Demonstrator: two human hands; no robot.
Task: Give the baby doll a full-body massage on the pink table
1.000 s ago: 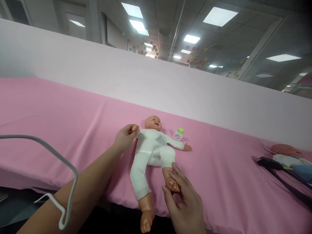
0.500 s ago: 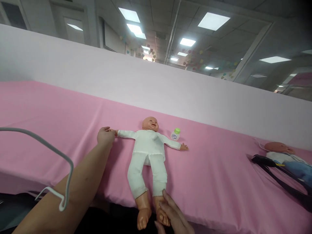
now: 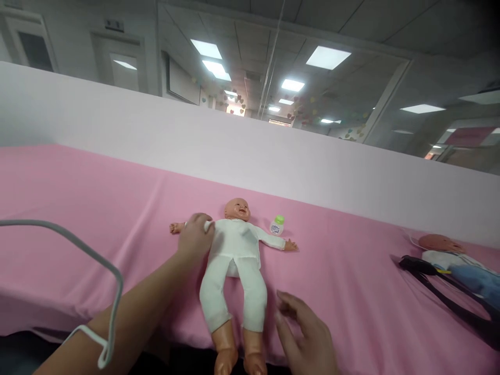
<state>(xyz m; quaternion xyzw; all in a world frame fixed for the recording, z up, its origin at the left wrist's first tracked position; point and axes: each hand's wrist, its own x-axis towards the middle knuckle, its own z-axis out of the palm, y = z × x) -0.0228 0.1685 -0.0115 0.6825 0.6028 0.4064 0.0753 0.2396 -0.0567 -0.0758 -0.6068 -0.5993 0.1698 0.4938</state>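
Observation:
A baby doll (image 3: 238,247) in a white top and trousers lies on its back on the pink cover, its arms stretched out and its bare feet near the front edge. My left hand (image 3: 197,235) is curled over the doll's sleeved arm on the left, close to the shoulder; its fingertips are partly hidden. To the right of the doll's legs my right hand (image 3: 307,336) hangs apart from it, with thumb and fingers parted and nothing between them. Beside the doll's head and other arm stands a small clear bottle with a green cap (image 3: 277,225).
A second doll (image 3: 445,244) in white and blue lies at the far right, by a black strap (image 3: 449,297). A grey-white cable (image 3: 84,250) loops across the left foreground. Behind the pink-covered surface (image 3: 351,271) runs a white low wall (image 3: 195,140) with glass above.
My left hand has moved from the doll's hand inward along its arm. My right hand has let go of the doll's foot and moved up and right. The view has tilted slightly up.

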